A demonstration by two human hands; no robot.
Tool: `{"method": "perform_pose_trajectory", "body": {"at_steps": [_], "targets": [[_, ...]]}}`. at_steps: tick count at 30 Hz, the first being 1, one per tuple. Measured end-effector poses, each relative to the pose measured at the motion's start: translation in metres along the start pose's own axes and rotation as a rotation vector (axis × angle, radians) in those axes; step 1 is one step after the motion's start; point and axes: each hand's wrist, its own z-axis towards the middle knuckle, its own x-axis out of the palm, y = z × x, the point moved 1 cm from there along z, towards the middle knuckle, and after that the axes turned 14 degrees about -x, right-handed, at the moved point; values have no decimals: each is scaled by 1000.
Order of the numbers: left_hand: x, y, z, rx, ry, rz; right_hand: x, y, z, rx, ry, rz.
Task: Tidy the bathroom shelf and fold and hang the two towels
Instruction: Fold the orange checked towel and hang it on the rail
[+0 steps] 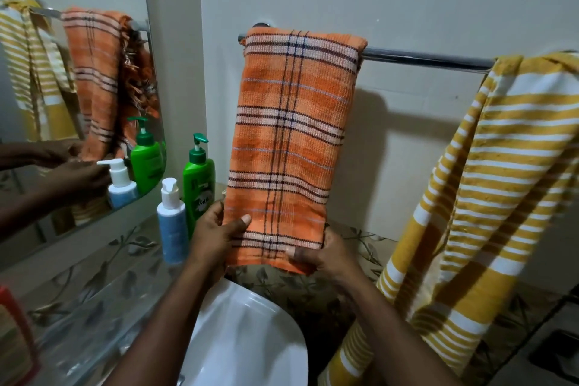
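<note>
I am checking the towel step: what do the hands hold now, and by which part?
Both hold the orange checked towel by its lower edge: the left hand pinches the lower left corner, the right hand the lower right.

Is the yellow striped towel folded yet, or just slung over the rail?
Slung, not folded: the yellow striped towel hangs bunched and slanting from the rail at its right end.

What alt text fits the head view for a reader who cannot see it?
The left hand and right hand grip the bottom corners of a folded orange plaid towel hanging over a chrome rail. A yellow striped towel hangs bunched at the rail's right end; a green bottle and a blue bottle stand on the shelf.
</note>
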Motion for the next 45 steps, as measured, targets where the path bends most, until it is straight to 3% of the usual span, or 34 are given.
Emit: {"method": "perform_pose_trajectory", "body": {"at_steps": [3,8,13,19,31,37,45], "targets": [[2,-5,4,30,27,77,-3,16,15,-26,-92,-7],[5,-16,4,21,81,141,-6,49,55,-144,-94,-194],[14,-50,8,42,48,163,-6,73,61,-262,-185,-294],[36,-113,25,167,46,160,0,130,63,-564,-376,-606],[49,-165,35,278,57,170,3,166,108,-358,-306,-136],[43,-174,39,266,149,159,11,175,103,-433,-268,-64],[44,-207,53,283,247,23,12,205,108,-538,-339,-209]]}}
